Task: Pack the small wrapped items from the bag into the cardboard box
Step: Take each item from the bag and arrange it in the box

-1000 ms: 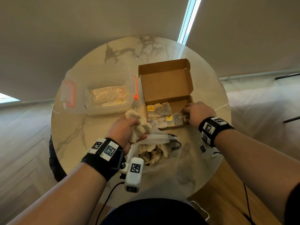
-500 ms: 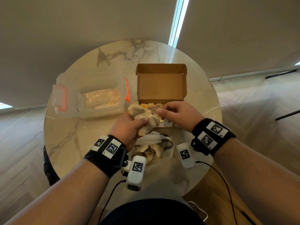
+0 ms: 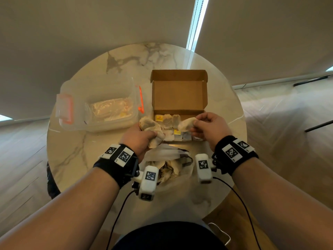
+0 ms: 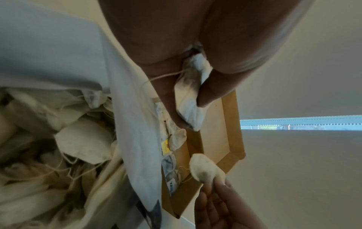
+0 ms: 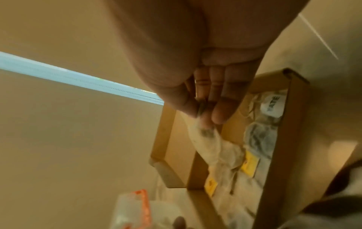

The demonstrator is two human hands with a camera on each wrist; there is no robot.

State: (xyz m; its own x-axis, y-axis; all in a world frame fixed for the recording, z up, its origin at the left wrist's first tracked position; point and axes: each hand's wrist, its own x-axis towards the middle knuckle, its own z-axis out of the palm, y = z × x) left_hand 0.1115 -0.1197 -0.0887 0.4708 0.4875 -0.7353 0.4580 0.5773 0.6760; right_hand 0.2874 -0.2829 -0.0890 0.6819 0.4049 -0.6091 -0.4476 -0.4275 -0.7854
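Observation:
An open cardboard box sits on the round marble table, its lid standing up at the back; several tea bags lie in rows inside. My left hand grips a bunch of tea bags at the box's front left corner. My right hand pinches one tea bag over the right half of the box; the same tea bag shows in both wrist views. A white bag with more tea bags lies open just in front of the box.
A clear plastic tub with orange clips stands to the left of the box, holding a wrapped bundle. The marble table has its rim close on every side. Wooden floor lies beyond, and cables hang from the wrist cameras.
My right hand left the box's right corner, came to the left hand's bunch, took one tea bag from it and carried it right over the box. The left hand stayed put.

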